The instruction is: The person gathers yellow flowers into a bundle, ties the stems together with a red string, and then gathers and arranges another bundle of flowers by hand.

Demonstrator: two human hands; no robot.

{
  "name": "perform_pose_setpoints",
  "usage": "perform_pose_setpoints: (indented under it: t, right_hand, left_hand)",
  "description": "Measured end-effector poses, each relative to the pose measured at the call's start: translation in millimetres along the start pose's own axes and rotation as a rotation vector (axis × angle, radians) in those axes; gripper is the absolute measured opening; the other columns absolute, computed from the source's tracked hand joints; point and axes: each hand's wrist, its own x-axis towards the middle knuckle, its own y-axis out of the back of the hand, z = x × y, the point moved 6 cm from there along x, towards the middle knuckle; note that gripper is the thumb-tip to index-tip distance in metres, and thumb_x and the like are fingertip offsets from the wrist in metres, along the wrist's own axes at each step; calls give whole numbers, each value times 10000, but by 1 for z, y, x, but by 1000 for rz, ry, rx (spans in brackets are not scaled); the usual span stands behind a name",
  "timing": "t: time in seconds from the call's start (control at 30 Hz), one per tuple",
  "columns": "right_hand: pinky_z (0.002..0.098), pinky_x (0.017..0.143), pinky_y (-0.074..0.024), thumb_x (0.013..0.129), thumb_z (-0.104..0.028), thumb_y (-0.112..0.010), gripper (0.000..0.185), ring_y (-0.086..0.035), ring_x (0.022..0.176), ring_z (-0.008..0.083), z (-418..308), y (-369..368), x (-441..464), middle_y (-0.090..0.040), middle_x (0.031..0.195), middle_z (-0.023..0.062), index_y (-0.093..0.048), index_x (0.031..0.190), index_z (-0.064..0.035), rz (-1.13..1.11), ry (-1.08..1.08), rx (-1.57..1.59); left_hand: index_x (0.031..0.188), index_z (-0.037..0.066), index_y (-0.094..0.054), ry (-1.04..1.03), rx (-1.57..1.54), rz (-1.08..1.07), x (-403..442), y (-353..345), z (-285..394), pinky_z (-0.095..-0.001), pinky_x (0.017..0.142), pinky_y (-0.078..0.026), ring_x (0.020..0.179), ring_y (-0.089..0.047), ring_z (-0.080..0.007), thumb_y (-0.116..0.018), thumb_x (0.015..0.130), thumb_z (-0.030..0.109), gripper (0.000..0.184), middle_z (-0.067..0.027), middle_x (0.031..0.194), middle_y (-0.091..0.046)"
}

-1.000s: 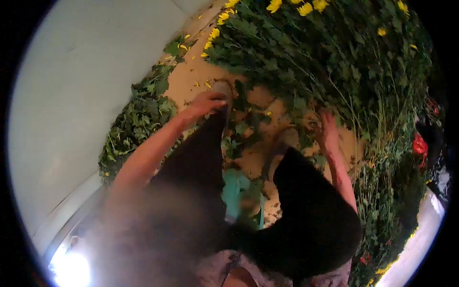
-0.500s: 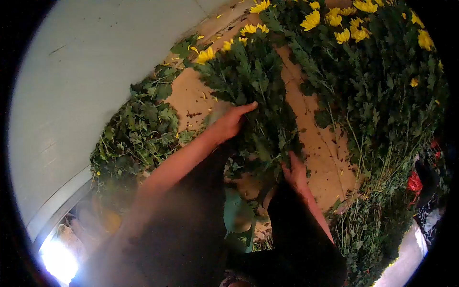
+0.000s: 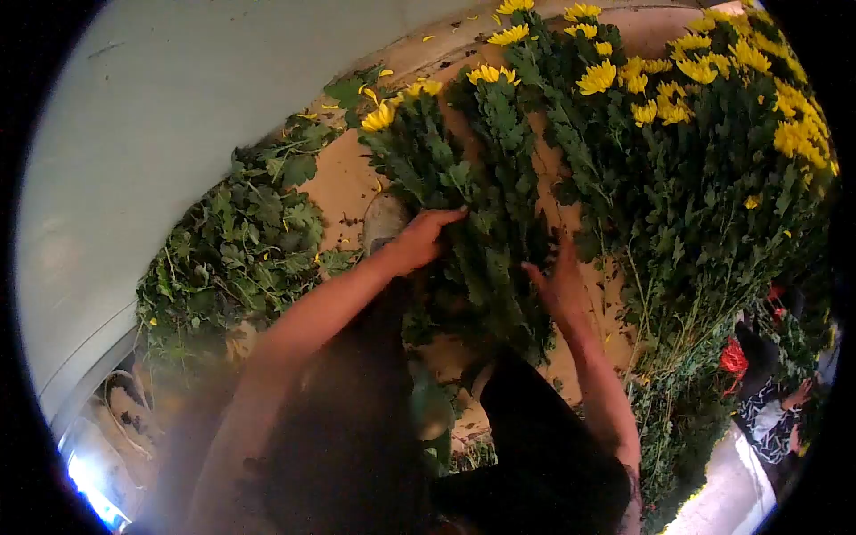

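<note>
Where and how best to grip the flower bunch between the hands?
Flower bunch: likely midway along its leafy stems, from both sides. It lies long and narrow, with delicate-looking yellow blooms at the far end, best left untouched.

Leafy flower stems (image 3: 501, 201), dark green, slightly splayed, open yellow blooms (image 3: 492, 75) at far end, over tan surface (image 3: 335, 185).

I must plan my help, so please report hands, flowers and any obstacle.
Left hand at left, grip unclear; right hand open at right. Flower bunch lying between them. Possible obstacle: shoe beside left hand.
</note>
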Motion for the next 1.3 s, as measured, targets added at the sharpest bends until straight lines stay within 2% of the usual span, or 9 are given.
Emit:
perform_pose_setpoints:
  t: [0.1, 0.27, 0.4, 0.53, 0.57, 0.63, 0.7, 0.8, 1.3]
  right_hand:
    - [414, 900, -436, 831, -94, -587, 474, -508, 1090, 394, -4, -34, -12, -523, 1197, 218, -445, 1281, -50, -136, -38, 19]
    - [418, 877, -448, 839, -63, -549, 451, -557, 1001, 392, -17, -53, -53, -558, 1108, 228, -458, 1281, -63, -192, 135, -51]
    - [445, 899, -419, 826, -85, -584, 457, -502, 1067, 374, -49, -6, -34, -522, 1163, 199, -476, 1270, -70, -298, 143, -208]
    - [462, 881, -425, 827, -149, -616, 460, -489, 1083, 377, 23, 50, 51, -506, 1194, 186, -486, 1266, -107, 291, -16, -86]
    - [453, 866, -438, 830, -156, -616, 457, -509, 1063, 368, 17, 60, 68, -518, 1183, 186, -486, 1266, -109, 459, 181, -531]
    - [445, 839, -452, 837, -159, -607, 454, -533, 1029, 363, 56, 46, 92, -534, 1167, 188, -481, 1269, -100, 289, 65, -532]
    - [437, 812, -465, 843, -162, -599, 452, -557, 995, 357, 63, 35, 94, -550, 1152, 189, -476, 1272, -90, 110, -48, -541]
    - [418, 781, -476, 854, -134, -557, 421, -578, 942, 380, 23, 32, 48, -591, 1080, 197, -480, 1262, -65, 52, 49, -246]
    - [375, 864, -460, 840, -90, -563, 399, -594, 994, 341, 19, -61, -33, -596, 1105, 224, -503, 1219, 15, -187, -259, 189]
  left_hand:
    - [1247, -14, -482, -16, 455, 14, 0, 13, 14, -325, 998, -381, 1195, -496, -257, -551, 716, -188, 563, -180, 1246, -543]
    - [1178, 27, -564, 510, -505, 26, -7, -26, 67, -331, 930, -453, 1046, -571, -174, -579, 897, 258, 364, -60, 1137, -605]
    - [1116, 4, -596, 604, -720, 145, -10, -36, 54, -345, 867, -487, 992, -599, -184, -625, 857, 260, 365, -74, 1076, -635]
    - [1263, 64, -480, -12, -16, -5, -15, -29, 102, -335, 991, -406, 1144, -515, -197, -634, 851, 106, 443, -70, 1283, -500]
    - [1285, 77, -452, 207, -340, 50, -5, -22, 81, -340, 1007, -390, 1175, -490, -211, -652, 824, 61, 502, -82, 1318, -461]
    - [1307, 90, -425, 431, -661, 113, -6, -13, 34, -346, 1023, -374, 1206, -465, -224, -669, 798, 16, 569, -94, 1354, -421]
    - [1312, 82, -413, -183, 287, 74, -11, 2, 39, -358, 1052, -335, 1227, -445, -246, -696, 776, 15, 610, -123, 1349, -425]
    - [1313, 65, -406, -56, 472, 155, -24, -3, 67, -370, 1062, -321, 1238, -435, -241, -706, 775, 31, 617, -139, 1340, -436]
    - [1301, 86, -474, -58, 494, 128, -26, 8, 19, -332, 1027, -333, 1202, -449, -278, -664, 722, -68, 628, -115, 1316, -483]
